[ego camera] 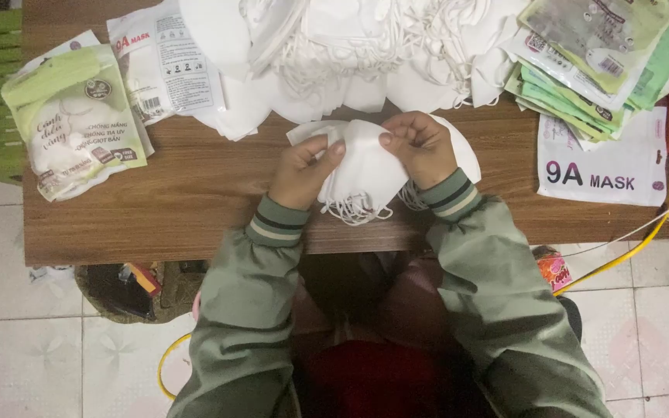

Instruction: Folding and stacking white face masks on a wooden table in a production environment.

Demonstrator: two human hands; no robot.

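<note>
Both hands – left hand [301, 172], right hand [421, 147] – pinch a white mask stack [365, 166] w/ closed fingers above the desk [195, 193]. Risk, I'd judge: dangling ear loops tangling, stack fanning apart.

Green-and-white filled pouch [75, 116] at table's left, flat white printed pouch [166, 66] beside it, green pouch stack [602, 58] upper right, white flat pouch [602, 166] below it.

Bare table [195, 186] left of the hands; mask heap [365, 46] blocks beyond.
</note>
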